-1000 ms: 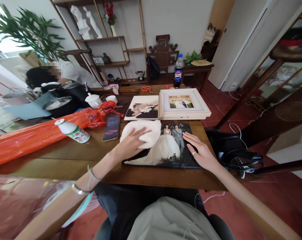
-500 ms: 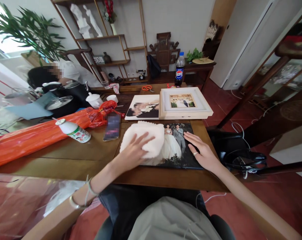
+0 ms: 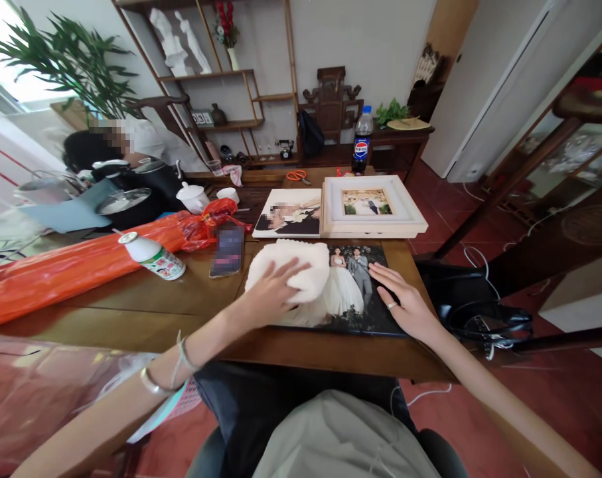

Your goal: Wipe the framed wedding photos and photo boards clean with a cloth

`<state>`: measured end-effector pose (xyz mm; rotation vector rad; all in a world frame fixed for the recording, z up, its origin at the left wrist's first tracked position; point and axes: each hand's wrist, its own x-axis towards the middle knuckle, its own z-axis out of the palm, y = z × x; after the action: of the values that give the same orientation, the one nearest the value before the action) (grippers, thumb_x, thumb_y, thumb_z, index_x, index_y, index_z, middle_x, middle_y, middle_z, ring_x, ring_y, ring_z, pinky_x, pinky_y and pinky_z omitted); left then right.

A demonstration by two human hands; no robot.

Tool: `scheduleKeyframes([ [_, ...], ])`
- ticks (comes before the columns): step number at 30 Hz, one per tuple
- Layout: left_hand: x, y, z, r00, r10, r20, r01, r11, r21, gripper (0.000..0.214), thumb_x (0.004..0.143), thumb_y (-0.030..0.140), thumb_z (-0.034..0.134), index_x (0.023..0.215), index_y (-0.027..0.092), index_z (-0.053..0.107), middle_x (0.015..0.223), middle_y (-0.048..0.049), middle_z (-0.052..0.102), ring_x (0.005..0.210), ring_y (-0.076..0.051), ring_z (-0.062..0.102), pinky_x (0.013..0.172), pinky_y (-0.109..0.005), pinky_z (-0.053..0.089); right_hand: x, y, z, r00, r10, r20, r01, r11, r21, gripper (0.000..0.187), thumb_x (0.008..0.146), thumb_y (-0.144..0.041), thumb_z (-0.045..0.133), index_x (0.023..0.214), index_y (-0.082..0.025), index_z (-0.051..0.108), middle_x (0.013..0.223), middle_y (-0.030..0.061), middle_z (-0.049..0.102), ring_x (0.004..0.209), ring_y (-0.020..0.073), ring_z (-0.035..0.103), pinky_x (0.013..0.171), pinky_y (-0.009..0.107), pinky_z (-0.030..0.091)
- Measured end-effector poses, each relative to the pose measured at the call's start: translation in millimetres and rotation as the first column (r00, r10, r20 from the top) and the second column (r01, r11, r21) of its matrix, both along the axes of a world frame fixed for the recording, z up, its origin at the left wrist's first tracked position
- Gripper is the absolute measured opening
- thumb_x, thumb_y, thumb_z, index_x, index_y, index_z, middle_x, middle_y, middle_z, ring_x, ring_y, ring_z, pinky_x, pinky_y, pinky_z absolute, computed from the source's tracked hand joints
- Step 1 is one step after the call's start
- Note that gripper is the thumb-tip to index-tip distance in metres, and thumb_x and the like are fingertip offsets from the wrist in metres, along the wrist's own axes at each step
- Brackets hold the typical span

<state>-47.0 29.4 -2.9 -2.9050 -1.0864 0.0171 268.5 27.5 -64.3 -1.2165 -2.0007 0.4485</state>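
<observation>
A large wedding photo print (image 3: pixel 353 292) lies flat on the wooden table (image 3: pixel 131 305) in front of me. My left hand (image 3: pixel 271 295) presses a white cloth (image 3: pixel 301 269) onto the print's left part, fingers spread flat over it. On the print's right edge rests my right hand (image 3: pixel 405 305), open and flat, a ring on one finger.
Beyond the print lie a second photo (image 3: pixel 291 216) and a white picture frame (image 3: pixel 373 209). A phone (image 3: pixel 227 251), a white bottle (image 3: pixel 154 255) and an orange plastic bag (image 3: pixel 72 265) lie to the left. A cola bottle (image 3: pixel 361 141) and scissors (image 3: pixel 297 176) stand further back. A person sits at far left.
My left hand has slid the cloth slightly right and further up over the print. My right hand has stayed put on the right edge.
</observation>
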Motion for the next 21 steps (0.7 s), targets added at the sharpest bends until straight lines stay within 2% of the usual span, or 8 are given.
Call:
scheduleKeyframes([
  [2,-7.0,29.6,-1.1,1.000,-0.004,0.012,0.004,1.000,0.007,0.022,0.093,0.021,0.050,0.102,0.016,0.070,0.153,-0.0095,0.033,0.143,-0.031,0.025,0.114,-0.056,0.022,0.0,0.5,0.2,1.000,0.001,-0.011,-0.001,1.000,0.006,0.038,0.095,-0.029,0.045,0.131,-0.026,0.057,0.138,0.0076,0.056,0.134,0.0255,0.046,0.112,0.054,0.036],
  [5,-17.2,61.9,-3.8,0.998,0.011,0.062,-0.011,1.000,0.012,0.028,0.097,0.027,0.045,0.091,0.013,0.069,0.147,-0.0156,0.042,0.142,-0.027,0.028,0.116,-0.055,0.018,-0.1,0.7,0.5,1.000,0.002,-0.022,-0.002,1.000,0.008,0.037,0.095,-0.029,0.045,0.130,-0.028,0.058,0.137,0.0066,0.057,0.133,0.0255,0.046,0.113,0.054,0.036],
  [7,-21.5,72.4,-5.3,0.994,0.027,0.103,-0.029,0.999,0.024,0.033,0.098,0.031,0.043,0.085,0.012,0.067,0.144,-0.0193,0.045,0.140,-0.026,0.032,0.116,-0.055,0.018,0.0,0.6,0.4,1.000,-0.001,-0.023,0.002,1.000,0.004,0.037,0.095,-0.029,0.045,0.130,-0.027,0.058,0.138,0.0066,0.057,0.134,0.0253,0.046,0.113,0.053,0.036],
  [10,-22.8,70.5,-4.4,0.992,0.023,0.128,-0.025,1.000,0.013,0.034,0.097,0.030,0.043,0.082,0.012,0.067,0.145,-0.0200,0.043,0.139,-0.025,0.034,0.116,-0.054,0.020,0.3,0.5,0.2,1.000,-0.006,-0.025,0.006,1.000,-0.007,0.037,0.095,-0.029,0.045,0.130,-0.027,0.058,0.138,0.0067,0.056,0.134,0.0252,0.045,0.113,0.052,0.035],
  [14,-17.4,36.2,2.2,0.995,0.009,0.099,-0.004,0.999,-0.043,0.028,0.094,0.024,0.048,0.080,0.014,0.070,0.148,-0.0128,0.040,0.143,-0.026,0.027,0.117,-0.055,0.018,0.2,0.3,0.6,1.000,0.001,-0.019,-0.001,1.000,-0.008,0.037,0.096,-0.030,0.044,0.130,-0.025,0.058,0.138,0.0080,0.056,0.134,0.0247,0.045,0.113,0.052,0.035],
  [17,-11.3,-8.2,2.6,0.996,-0.034,0.079,0.038,0.998,-0.051,0.021,0.089,0.017,0.052,0.082,0.018,0.072,0.153,-0.0030,0.035,0.144,-0.028,0.023,0.118,-0.058,0.012,-0.3,-0.3,2.1,1.000,-0.004,-0.009,0.004,1.000,-0.012,0.038,0.095,-0.031,0.045,0.131,-0.024,0.057,0.138,0.0090,0.056,0.134,0.0251,0.045,0.113,0.052,0.035],
  [21,-5.2,-65.5,-7.8,0.993,-0.050,0.104,0.051,0.999,-0.003,0.017,0.083,0.020,0.060,0.072,0.022,0.073,0.155,0.0007,0.028,0.145,-0.034,0.018,0.119,-0.058,0.005,-0.8,-0.9,3.6,1.000,-0.004,-0.010,0.003,1.000,-0.011,0.038,0.096,-0.031,0.045,0.132,-0.027,0.056,0.139,0.0076,0.055,0.134,0.0254,0.046,0.113,0.053,0.036],
])
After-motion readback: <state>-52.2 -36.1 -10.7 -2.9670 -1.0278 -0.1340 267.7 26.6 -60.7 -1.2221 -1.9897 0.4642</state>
